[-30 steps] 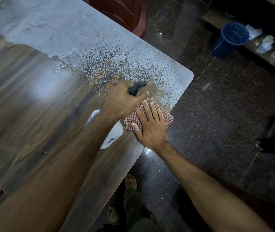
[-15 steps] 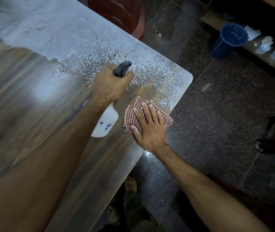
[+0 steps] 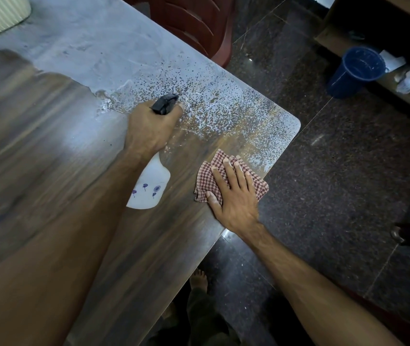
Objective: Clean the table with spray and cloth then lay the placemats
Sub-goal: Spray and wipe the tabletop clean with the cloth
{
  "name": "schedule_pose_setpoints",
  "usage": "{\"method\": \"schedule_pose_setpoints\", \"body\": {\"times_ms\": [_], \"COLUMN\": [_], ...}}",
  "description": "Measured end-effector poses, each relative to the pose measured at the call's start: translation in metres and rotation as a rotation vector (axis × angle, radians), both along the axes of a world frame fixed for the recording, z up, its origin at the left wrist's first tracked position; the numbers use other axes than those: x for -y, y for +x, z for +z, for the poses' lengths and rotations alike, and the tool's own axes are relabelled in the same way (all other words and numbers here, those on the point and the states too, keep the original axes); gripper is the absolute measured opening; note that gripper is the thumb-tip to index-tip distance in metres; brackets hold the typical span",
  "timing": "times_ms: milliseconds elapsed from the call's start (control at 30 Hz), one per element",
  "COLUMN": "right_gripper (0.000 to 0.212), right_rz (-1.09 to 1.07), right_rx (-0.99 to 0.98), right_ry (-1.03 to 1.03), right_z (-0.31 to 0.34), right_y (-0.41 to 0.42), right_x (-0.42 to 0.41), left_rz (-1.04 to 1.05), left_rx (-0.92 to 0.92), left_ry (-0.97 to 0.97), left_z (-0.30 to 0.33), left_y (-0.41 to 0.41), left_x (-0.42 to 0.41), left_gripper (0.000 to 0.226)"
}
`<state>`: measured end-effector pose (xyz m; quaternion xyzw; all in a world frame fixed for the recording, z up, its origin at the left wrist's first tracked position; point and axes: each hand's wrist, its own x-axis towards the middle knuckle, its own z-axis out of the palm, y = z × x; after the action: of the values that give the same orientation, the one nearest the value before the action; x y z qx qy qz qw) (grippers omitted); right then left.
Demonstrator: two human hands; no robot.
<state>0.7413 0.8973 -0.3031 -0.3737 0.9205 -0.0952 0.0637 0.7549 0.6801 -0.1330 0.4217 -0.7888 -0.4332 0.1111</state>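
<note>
My left fingers (image 3: 174,116) grip the spray bottle (image 3: 150,188); right fingers (image 3: 233,176) lie flat on the cloth (image 3: 261,188) beside it. Spraying step; next, wipe the wet surface (image 3: 223,108).

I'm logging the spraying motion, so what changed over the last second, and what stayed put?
The left hand, gripping the spray bottle, moved up and away from the right hand, out over the speckled wet patch near the table corner. A gap opened between bottle and checked cloth. Unchanged: the right hand lies flat on the cloth by the table edge.
</note>
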Motion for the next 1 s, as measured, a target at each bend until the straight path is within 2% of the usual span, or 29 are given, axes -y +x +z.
{"method": "schedule_pose_setpoints", "body": {"times_ms": [200,333,533,700,867,1000], "right_gripper": [0.065,0.067,0.069,0.070,0.069,0.069], "right_rz": [-0.001,0.000,-0.026,-0.094,0.072,0.263], "right_rx": [0.006,0.024,0.067,0.073,0.110,0.126], "right_ry": [0.007,0.028,0.131,0.138,0.149,0.146], "right_z": [0.000,0.002,0.010,0.014,0.020,0.022], "right_y": [0.000,-0.001,-0.022,-0.049,0.007,0.075], "right_x": [-0.001,0.000,0.012,0.057,0.106,0.106], "left_rz": [0.058,0.074,0.065,0.068,0.086,0.089], "left_rx": [0.023,-0.026,-0.113,-0.141,-0.149,-0.148], "left_ry": [0.001,0.020,0.091,0.109,0.110,0.122], "left_z": [0.001,0.000,-0.008,-0.011,-0.010,-0.007], "left_y": [0.022,0.042,0.081,0.111,0.132,0.145], "left_x": [0.014,0.022,0.022,0.029,0.041,0.052], "left_gripper": [0.039,0.042,0.028,0.039,0.035,0.037]}}
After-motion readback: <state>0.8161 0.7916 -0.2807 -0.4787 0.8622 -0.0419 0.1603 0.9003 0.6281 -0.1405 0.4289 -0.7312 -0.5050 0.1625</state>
